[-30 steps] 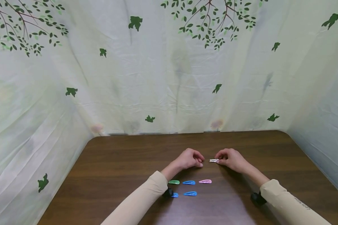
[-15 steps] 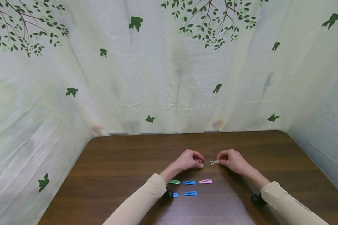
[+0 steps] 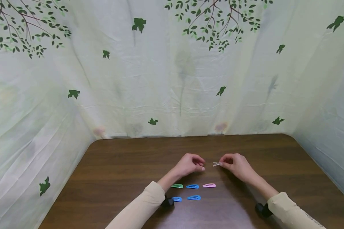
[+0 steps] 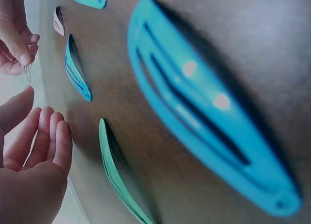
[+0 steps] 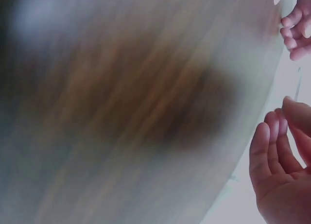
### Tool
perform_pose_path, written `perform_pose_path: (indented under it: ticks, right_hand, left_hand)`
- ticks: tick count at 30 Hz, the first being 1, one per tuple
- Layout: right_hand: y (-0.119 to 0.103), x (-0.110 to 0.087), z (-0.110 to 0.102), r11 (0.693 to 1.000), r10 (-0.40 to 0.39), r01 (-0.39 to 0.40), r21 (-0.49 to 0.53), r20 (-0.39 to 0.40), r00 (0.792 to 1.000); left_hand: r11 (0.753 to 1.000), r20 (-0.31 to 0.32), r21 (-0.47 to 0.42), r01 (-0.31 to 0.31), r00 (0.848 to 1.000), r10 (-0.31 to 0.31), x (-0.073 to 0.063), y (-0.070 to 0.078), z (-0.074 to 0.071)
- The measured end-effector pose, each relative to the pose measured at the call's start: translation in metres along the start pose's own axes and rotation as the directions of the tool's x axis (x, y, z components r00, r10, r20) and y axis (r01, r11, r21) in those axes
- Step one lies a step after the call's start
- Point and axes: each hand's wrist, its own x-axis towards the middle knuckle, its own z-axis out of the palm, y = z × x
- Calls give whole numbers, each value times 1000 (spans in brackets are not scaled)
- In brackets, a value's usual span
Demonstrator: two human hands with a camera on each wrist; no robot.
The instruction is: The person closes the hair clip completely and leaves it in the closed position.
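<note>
Between thumb and fingertips, my right hand (image 3: pixel 237 165) pinches a small pale snap hair clip (image 3: pixel 216 164) by one end. Its two arms stand spread apart, pointing toward my left hand (image 3: pixel 189 165). That hand holds nothing; its fingers are relaxed and slightly bent, a short gap from the clip. On the table below lie a green hair clip (image 3: pixel 177 186), a blue hair clip (image 3: pixel 192 186) and a pink hair clip (image 3: pixel 209 185) in one row. Nearer to me are another blue clip (image 3: pixel 194 197) and a third blue clip (image 3: pixel 176 199), partly hidden by the left wrist camera.
The brown wooden table (image 3: pixel 126 165) reaches back to a pale curtain (image 3: pixel 166 79) printed with leaves and birds. A black wrist camera (image 3: pixel 167 202) sits under the left sleeve, and another black camera (image 3: pixel 263 210) under the right one.
The pale clip's arms, together a second ago, have spread apart in my right hand. My left hand has drawn slightly left, away from the clip. The clips on the table stay put.
</note>
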Motion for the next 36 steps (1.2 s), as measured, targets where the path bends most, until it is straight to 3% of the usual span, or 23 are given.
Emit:
perform_pose_path:
  ticks: [9, 17, 27, 36]
  right_hand:
    - [-12, -7, 8, 998, 21, -16, 66, -83, 996]
    - [-24, -12, 14, 994, -8, 23, 104, -138, 990]
    - [-46, -18, 15, 985, -41, 76, 153, -220, 975]
    - [-69, -25, 16, 968, -97, 154, 197, -272, 957]
  left_hand:
    - [1000, -23, -18, -2, 1000, 2, -10, 2, -7]
    - [997, -73, -79, -14, 997, 8, -17, 7, -15]
    - [993, -105, -83, -80, 992, 71, -30, 17, -27]
    - [987, -144, -100, -122, 984, 107, -62, 54, -41]
